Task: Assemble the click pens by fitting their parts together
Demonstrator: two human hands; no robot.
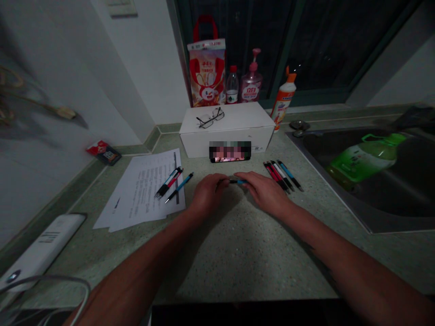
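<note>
Both my hands meet over the middle of the green countertop [238,253] and grip one blue pen [237,181] between them. My left hand [208,192] is closed on the pen's left end. My right hand [263,190] is closed on its right end. Several pens [283,175], red, white and blue, lie in a row just right of my right hand. Three more pens [171,183] rest on printed sheets of paper [144,192] to the left of my left hand.
A white box [238,131] with glasses [210,118] on it stands behind the hands, a phone [230,151] leaning on its front. Bottles and a red bag line the window. A sink [390,181] with a green bottle [363,160] is at right. A white device [44,249] lies front left.
</note>
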